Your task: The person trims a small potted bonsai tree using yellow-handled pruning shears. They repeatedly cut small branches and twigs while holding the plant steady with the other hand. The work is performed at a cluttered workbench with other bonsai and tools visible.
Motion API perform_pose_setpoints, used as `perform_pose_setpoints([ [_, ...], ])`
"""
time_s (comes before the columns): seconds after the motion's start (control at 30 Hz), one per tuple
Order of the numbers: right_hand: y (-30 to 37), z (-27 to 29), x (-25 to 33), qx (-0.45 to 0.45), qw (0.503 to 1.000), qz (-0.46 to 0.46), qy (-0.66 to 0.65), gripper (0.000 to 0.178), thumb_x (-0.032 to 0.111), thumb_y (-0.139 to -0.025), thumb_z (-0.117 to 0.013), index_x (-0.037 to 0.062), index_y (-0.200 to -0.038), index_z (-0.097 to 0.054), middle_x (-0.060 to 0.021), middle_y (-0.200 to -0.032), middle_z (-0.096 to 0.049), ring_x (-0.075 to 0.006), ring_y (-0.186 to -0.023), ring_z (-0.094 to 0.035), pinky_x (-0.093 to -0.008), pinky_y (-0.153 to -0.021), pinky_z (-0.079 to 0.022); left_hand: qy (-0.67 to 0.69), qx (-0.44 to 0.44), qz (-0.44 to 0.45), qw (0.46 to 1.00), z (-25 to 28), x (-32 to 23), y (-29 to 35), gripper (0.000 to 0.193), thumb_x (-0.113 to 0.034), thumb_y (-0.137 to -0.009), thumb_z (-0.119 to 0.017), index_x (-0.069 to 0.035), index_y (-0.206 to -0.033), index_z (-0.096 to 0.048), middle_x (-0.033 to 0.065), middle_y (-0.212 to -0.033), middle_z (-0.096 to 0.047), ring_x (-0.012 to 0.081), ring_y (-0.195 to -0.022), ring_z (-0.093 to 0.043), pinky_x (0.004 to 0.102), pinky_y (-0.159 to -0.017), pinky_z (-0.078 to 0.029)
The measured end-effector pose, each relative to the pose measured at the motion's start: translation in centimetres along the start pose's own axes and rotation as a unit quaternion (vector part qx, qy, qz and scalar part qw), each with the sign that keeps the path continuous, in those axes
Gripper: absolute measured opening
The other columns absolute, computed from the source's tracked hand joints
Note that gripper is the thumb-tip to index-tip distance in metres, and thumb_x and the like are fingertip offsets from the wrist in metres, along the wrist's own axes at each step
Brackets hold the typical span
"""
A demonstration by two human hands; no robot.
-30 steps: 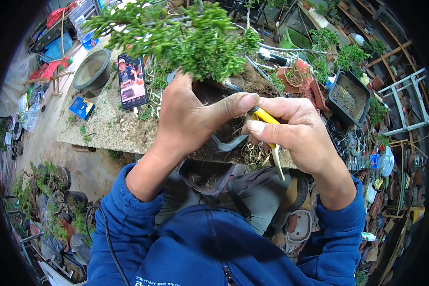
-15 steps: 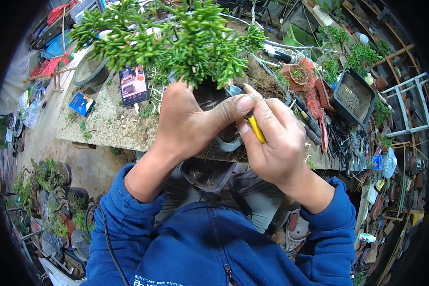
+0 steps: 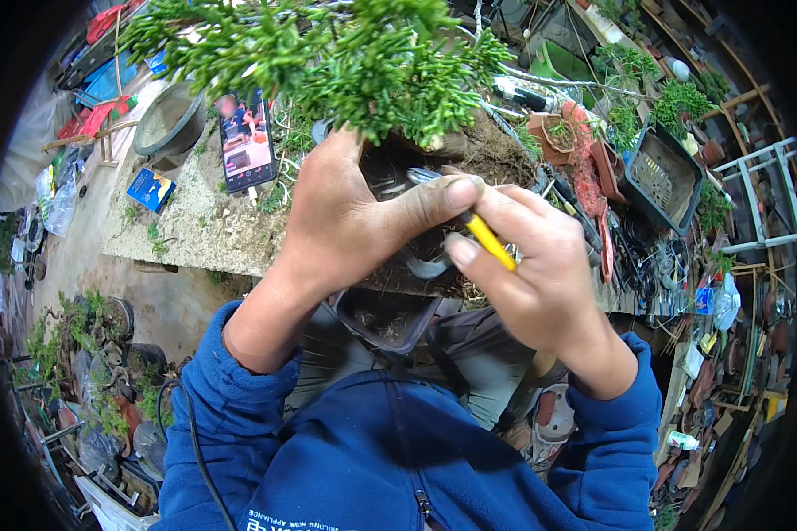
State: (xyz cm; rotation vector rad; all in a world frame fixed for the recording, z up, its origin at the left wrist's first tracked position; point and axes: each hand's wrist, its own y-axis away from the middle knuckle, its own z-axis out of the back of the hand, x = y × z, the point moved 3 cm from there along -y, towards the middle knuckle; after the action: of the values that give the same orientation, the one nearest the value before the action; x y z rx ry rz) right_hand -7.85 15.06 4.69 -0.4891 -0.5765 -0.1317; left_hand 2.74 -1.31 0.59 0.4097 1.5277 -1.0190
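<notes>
Bushy green juniper foliage rises in front of me, over dark soil and roots on the bench. My left hand reaches in at the plant's base, where its fingers disappear behind the foliage. Its thumb stretches right, against the front of a slim yellow-handled tool. My right hand pinches that tool between thumb and fingers. The tool's metal end points left toward the plant's shaded base; its exact shape is blurred. Below the thumb curves a grey, rim-like piece.
Left on the bench are a phone, a blue box and a grey round pot. Right of my hands lie several hand tools, a terracotta pot and a black tray. A dark container sits below the bench edge.
My right hand has shifted right and slightly down, and more of the yellow handle shows. The left thumb stays stretched toward the tool. The foliage sits a little higher in view.
</notes>
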Motion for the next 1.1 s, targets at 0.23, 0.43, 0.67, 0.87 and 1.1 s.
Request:
perform_pose_setpoints([
  [0.23,-0.9,2.5,0.2,0.122,0.937,-0.193,-0.264,0.033,0.014,-0.098,-0.073,-0.0065,-0.125,-0.071,-0.0006,-0.096,-0.067,-0.0060,-0.085,-0.055,-0.0244,-0.074,-0.044,0.058,-0.012,0.024,0.998,-1.0,-1.2,-0.2,0.046,-0.041,-0.085,-0.092,-0.002,-0.106,-0.078,0.0072,-0.091,-0.081,0.0167,-0.079,-0.075,0.0325,-0.075,-0.058],
  [0.43,-2.0,2.5,-1.3,0.139,0.907,-0.244,-0.313,0.034,0.013,-0.093,-0.078,-0.0081,-0.119,-0.075,-0.0081,-0.105,-0.076,-0.0154,-0.095,-0.071,-0.0294,-0.088,-0.056,-0.005,-0.016,0.053,0.998,-1.0,-1.8,0.0,0.055,-0.041,-0.087,-0.092,0.003,-0.113,-0.073,0.0072,-0.102,-0.078,0.0128,-0.090,-0.070,0.0296,-0.083,-0.057],
  [0.67,-1.7,1.5,-2.3,0.093,0.916,-0.175,-0.348,0.031,0.007,-0.090,-0.080,-0.0083,-0.117,-0.075,-0.0033,-0.097,-0.074,-0.0091,-0.085,-0.064,-0.0271,-0.076,-0.051,-0.013,-0.015,0.036,0.999,-0.9,-1.3,-0.2,0.049,-0.038,-0.089,-0.090,0.002,-0.112,-0.073,0.0049,-0.099,-0.076,0.0118,-0.087,-0.069,0.0280,-0.080,-0.056],
  [0.87,-0.8,-0.9,-1.4,-0.067,0.993,0.096,0.024,0.042,0.000,-0.089,-0.074,-0.0096,-0.130,-0.069,-0.0201,-0.096,-0.069,-0.0328,-0.081,-0.068,-0.0381,-0.076,-0.056,0.011,-0.028,-0.005,1.000,-0.6,-0.7,-0.1,0.042,-0.037,-0.087,-0.090,-0.002,-0.106,-0.077,0.0092,-0.090,-0.079,0.0171,-0.077,-0.072,0.0331,-0.073,-0.057],
  [1.1,-0.6,-2.7,-1.5,-0.153,0.968,0.158,0.121,0.047,-0.004,-0.081,-0.078,-0.0123,-0.127,-0.070,-0.0207,-0.096,-0.069,-0.0365,-0.082,-0.067,-0.0431,-0.076,-0.057,-0.013,-0.011,-0.015,1.000,-0.2,-0.6,0.1,0.030,-0.024,-0.091,-0.086,-0.002,-0.108,-0.076,0.0096,-0.094,-0.079,0.0177,-0.078,-0.072,0.0338,-0.074,-0.057],
])
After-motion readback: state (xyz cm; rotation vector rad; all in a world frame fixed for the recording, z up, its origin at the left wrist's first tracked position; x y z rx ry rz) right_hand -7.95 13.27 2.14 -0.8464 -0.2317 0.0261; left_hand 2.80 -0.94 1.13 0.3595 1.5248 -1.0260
